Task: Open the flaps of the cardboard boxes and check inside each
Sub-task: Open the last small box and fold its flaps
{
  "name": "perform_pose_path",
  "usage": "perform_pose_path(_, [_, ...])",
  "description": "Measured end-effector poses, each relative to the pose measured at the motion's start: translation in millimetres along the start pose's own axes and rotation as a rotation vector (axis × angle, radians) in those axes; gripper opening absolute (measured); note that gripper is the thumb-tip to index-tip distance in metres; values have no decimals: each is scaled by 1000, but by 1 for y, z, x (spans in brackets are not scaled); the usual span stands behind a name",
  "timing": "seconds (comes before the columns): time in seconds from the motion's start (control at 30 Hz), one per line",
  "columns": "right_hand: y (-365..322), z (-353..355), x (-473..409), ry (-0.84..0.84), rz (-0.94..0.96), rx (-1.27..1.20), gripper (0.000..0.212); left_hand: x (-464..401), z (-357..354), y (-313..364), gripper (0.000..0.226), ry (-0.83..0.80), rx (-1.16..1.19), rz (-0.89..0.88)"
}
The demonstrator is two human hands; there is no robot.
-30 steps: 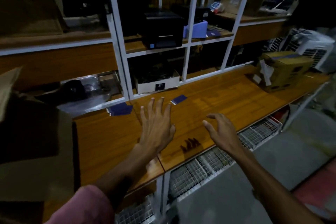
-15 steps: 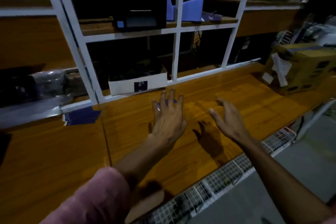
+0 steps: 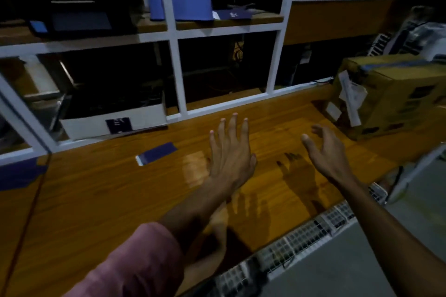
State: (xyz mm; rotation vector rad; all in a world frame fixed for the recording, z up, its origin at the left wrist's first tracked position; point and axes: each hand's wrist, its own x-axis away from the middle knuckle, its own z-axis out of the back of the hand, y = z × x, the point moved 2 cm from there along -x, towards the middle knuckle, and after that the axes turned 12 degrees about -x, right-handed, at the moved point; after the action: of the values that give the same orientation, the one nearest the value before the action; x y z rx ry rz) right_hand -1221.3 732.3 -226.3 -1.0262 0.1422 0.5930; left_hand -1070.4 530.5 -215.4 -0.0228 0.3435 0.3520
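Note:
A closed cardboard box (image 3: 395, 94) with blue tape on top and white paper labels on its side stands on the wooden counter (image 3: 96, 190) at the far right. My left hand (image 3: 231, 152) hovers over the middle of the counter, palm down, fingers spread, holding nothing. My right hand (image 3: 325, 149) is beside it, nearer the box, fingers curled loosely apart and empty. Neither hand touches the box.
A white-framed shelf unit (image 3: 177, 72) rises behind the counter, holding a black printer (image 3: 79, 19), blue file holders (image 3: 190, 0) and a white tray box (image 3: 113, 123). A dark blue card (image 3: 156, 153) lies on the counter. Wire mesh baskets (image 3: 301, 241) sit below the front edge.
The view has moved rightward and closer to the counter; the box at the right looks larger. Both hands have stayed outstretched and empty, drifting toward the box.

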Motion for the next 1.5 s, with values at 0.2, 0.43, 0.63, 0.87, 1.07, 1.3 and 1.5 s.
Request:
perform_pose_path(0.2, [74,73,-55,13,22,-90,60,-64,-22,127,93,-56,34,-3])
perform_pose_path(0.43, [96,155,-109,271,257,-81,45,-142,-10,246,91,-10,-13,-101])
perform_pose_path(0.63, [109,183,-176,222,135,245,67,-181,-11,279,90,-21,-20,-125])
perform_pose_path(0.87, [135,181,-200,33,-8,379,68,-205,-20,285,87,-14,8,-102])
perform_pose_path(1.07, [113,146,-179,-9,145,460,68,-220,-25,283,85,-13,52,-108])
perform_pose_path(1.3, [98,100,-147,-192,286,436,72,-203,-45,254,97,-139,42,-137])
perform_pose_path(1.5, [88,72,-122,-266,387,197,19,-189,-36,212,69,95,3,11])
